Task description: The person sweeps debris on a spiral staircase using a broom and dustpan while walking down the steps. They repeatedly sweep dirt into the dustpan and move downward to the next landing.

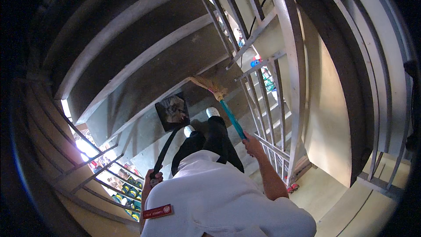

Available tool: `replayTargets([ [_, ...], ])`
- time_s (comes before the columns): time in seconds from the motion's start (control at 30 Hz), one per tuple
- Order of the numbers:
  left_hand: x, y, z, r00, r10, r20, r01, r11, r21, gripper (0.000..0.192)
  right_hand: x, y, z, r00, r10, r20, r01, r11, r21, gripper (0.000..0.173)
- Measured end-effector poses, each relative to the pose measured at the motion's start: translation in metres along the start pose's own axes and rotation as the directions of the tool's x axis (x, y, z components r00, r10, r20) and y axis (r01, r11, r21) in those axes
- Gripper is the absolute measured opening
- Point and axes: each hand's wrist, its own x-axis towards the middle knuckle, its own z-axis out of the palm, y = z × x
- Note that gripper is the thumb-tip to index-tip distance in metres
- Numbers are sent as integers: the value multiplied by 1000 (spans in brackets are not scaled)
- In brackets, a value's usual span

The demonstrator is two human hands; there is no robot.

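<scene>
My right hand (254,145) grips the teal handle of a broom (232,114). The broom's straw bristles (205,84) reach along the edge of a stair step. In my left hand (154,178) is the long black handle (165,153) of a dustpan. Its black pan (172,111) rests on the stairs in front of my left foot, with greyish debris (176,108) lying in it. The bristles are apart from the pan, to its upper right. Both of my feet, in white shoes (213,112), stand on the stairs between the two tools.
Concrete steps (148,56) rise ahead. A metal railing (266,105) runs along the right, and another railing (98,168) stands on the left. Beyond the left railing are several green and yellow items (131,191). Red objects (292,188) sit low at the right.
</scene>
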Motion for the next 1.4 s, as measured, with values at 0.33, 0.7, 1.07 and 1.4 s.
replayTargets([
  [0.33,-4,30,-3,985,-159,72,153,985,81,41,-30,8,41,998,52,-22,-45,963,266,47],
  [0.7,-10,40,-1,988,-84,-127,113,964,240,36,-78,2,40,903,73,423,-423,-23,906,41],
  [1.07,-5,42,-41,990,-127,56,120,986,114,47,31,-60,20,972,-25,235,-235,-17,972,18],
  [1.4,2,24,-56,981,-110,157,106,994,33,47,185,-105,-56,920,154,360,-342,-130,931,19],
])
